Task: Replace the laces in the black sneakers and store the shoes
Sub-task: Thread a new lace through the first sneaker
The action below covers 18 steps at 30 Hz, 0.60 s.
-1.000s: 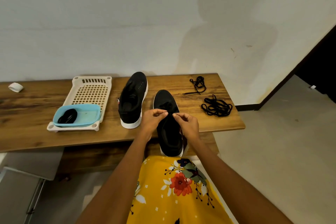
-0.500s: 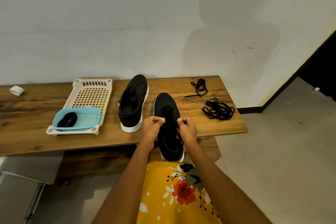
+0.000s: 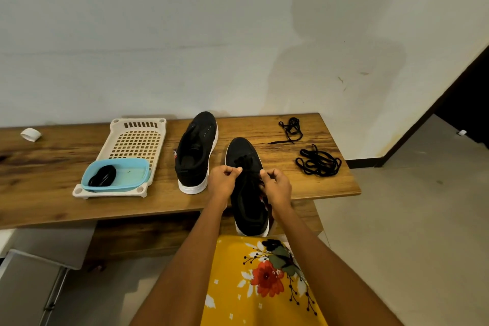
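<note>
Over the near sneaker (image 3: 247, 193), left hand (image 3: 223, 184), right hand (image 3: 276, 188) pinching lace (image 3: 244, 164)

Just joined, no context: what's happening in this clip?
A person is working on the laces of a black sneaker whose heel overhangs the near edge of a wooden table. The left hand and right hand each pinch lace over its tongue. A second sneaker lies beside it, untouched. Two loose lace bundles lie to the right. A white tray on the left carries a blue tub holding something black and coiled.
</note>
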Tool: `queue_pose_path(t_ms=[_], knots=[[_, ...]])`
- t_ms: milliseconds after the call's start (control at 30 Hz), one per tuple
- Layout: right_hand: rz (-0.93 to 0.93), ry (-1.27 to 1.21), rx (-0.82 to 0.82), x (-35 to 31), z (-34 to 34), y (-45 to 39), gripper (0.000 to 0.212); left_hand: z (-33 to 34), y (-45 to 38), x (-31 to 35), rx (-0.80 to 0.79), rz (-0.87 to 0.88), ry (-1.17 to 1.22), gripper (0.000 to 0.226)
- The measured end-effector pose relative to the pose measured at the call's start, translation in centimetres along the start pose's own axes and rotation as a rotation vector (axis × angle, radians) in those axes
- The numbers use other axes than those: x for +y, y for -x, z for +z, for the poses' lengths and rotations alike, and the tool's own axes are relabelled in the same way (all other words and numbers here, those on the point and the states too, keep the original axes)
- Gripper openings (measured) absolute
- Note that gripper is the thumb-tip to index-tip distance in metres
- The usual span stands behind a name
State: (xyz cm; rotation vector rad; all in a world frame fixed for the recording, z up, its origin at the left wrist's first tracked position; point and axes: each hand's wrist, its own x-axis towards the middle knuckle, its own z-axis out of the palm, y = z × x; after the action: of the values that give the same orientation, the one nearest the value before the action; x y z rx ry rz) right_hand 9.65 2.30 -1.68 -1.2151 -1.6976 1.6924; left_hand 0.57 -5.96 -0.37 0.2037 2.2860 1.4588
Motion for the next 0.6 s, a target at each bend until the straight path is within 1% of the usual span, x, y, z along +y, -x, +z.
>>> queue_pose_path(t_ms=[233,400,433,500,567,600], knots=[[0.058,0.05,0.048,-0.3,0.6,-0.2,0.02,0.2,0.0,0.0,0.051,-0.027,-0.036,0.022],[-0.106,0.233,-0.029,-1.2,-1.5,0.9,0.013,-0.5,1.0,0.3,0.049,-0.025,0.024,0.022],[-0.119,0.253,-0.078,-0.9,-2.0,1.1,0.017,-0.7,1.3,0.3,0.045,-0.023,0.029,0.023],[-0.095,0.311,-0.197,-0.4,-2.8,1.7,0.04,-0.9,1.9,0.1,-0.01,-0.051,0.027,0.031],[-0.115,0.576,-0.322,-0.6,-2.8,2.3,0.061,-0.7,2.6,-0.2,-0.104,-0.078,-0.017,0.04],[-0.17,0.752,-0.342,-0.8,-2.5,2.5,0.067,-0.6,3.0,-0.3,-0.136,-0.071,-0.057,0.044]])
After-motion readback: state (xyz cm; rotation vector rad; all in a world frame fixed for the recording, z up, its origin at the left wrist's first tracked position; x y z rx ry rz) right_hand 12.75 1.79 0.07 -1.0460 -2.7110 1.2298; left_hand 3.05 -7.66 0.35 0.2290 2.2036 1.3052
